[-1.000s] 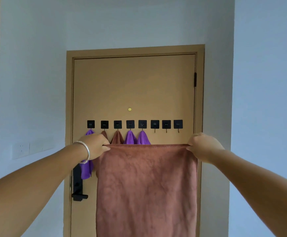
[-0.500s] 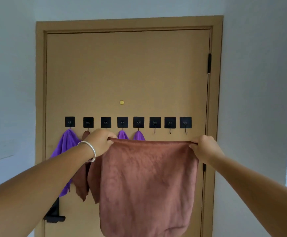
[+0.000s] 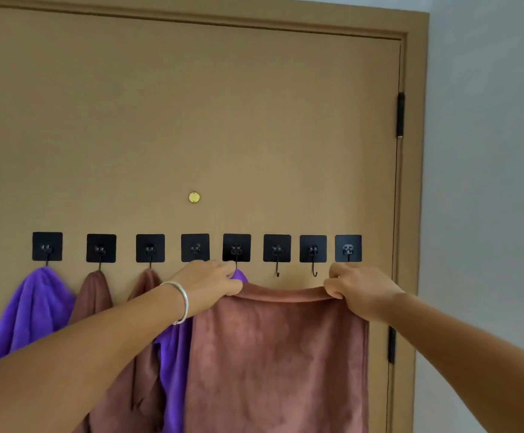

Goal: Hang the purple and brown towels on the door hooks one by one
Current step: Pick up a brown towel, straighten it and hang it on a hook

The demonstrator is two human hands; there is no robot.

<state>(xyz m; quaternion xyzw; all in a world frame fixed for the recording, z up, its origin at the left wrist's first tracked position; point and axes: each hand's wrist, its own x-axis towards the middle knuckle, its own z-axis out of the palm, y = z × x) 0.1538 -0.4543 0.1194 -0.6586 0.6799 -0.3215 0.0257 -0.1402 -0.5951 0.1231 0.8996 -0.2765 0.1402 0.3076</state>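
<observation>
I hold a brown towel (image 3: 279, 354) stretched by its top edge in front of the door (image 3: 191, 120). My left hand (image 3: 210, 282) pinches its left corner just under the fifth hook (image 3: 236, 248). My right hand (image 3: 357, 289) pinches the right corner below the eighth hook (image 3: 348, 249). The sixth hook (image 3: 277, 254) and seventh hook (image 3: 313, 254) are bare, just above the towel's edge. A purple towel (image 3: 32, 310) hangs on the first hook, brown towels (image 3: 93, 295) on the second and third. More purple towel (image 3: 173, 370) shows behind my left wrist.
The door frame (image 3: 413, 182) with black hinges (image 3: 400, 115) runs down the right side, with a pale wall (image 3: 489, 182) beyond it. A small brass peephole (image 3: 194, 197) sits above the row of hooks.
The view has closed in on the door and the hooks look larger. Both hands have come nearer together and risen with the brown towel, up to just beneath the hook row.
</observation>
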